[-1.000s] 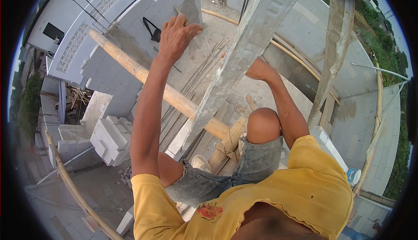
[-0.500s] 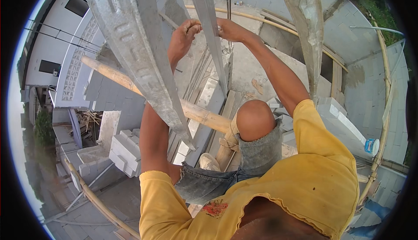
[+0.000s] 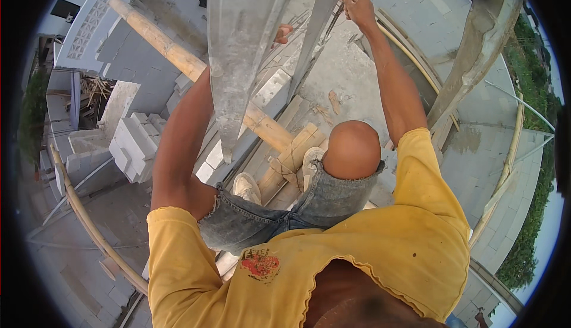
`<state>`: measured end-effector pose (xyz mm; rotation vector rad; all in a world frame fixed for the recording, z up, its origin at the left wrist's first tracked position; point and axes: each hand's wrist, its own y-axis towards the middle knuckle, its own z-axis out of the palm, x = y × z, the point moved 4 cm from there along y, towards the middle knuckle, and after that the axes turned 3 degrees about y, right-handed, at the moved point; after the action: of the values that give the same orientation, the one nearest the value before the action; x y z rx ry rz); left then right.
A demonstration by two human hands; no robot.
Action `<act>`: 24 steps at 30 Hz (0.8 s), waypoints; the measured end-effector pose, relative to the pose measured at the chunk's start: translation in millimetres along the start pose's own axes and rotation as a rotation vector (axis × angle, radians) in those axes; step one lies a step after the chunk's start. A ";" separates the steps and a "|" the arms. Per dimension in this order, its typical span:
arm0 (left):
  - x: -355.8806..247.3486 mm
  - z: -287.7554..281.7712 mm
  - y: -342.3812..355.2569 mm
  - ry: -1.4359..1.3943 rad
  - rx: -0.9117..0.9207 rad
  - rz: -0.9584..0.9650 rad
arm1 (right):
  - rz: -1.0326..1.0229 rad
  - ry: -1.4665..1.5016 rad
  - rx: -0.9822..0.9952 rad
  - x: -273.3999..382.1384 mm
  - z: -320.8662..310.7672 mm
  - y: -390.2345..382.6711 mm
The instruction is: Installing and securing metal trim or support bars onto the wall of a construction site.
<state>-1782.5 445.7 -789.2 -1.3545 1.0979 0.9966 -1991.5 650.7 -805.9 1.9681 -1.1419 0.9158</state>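
My right hand (image 3: 358,8) is raised at the upper middle, closed with fingers curled, beside a narrow metal channel (image 3: 315,27) and thin dark rods (image 3: 335,17). What its fingers grip, if anything, is too small to make out. My left hand (image 3: 283,34) is mostly hidden behind a wide galvanized channel (image 3: 241,48); only its curled fingers show past the edge. The narrow channel stands between the two hands. A third metal channel (image 3: 476,48) slants down to the right of my right arm.
A bamboo pole (image 3: 157,39) crosses at left and meets a tied bamboo piece (image 3: 291,164) by my shoes (image 3: 247,186). White blocks (image 3: 135,146) are stacked at left. A grey block wall (image 3: 476,167) curves along the right. More bamboo poles (image 3: 89,227) run at lower left.
My hands have moved apart: the right hand went up and right, away from the narrow channel, and the left slipped behind the wide channel. The view has shifted, with the channels appearing farther right.
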 end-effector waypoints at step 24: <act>35.5 -34.1 -29.9 -0.072 -0.314 -0.135 | -0.038 -0.732 0.004 -16.4 -22.7 27.2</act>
<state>-1746.1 408.9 -814.5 -1.6074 0.8078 1.1410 -2027.3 665.7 -802.1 2.3939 -1.4687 0.1495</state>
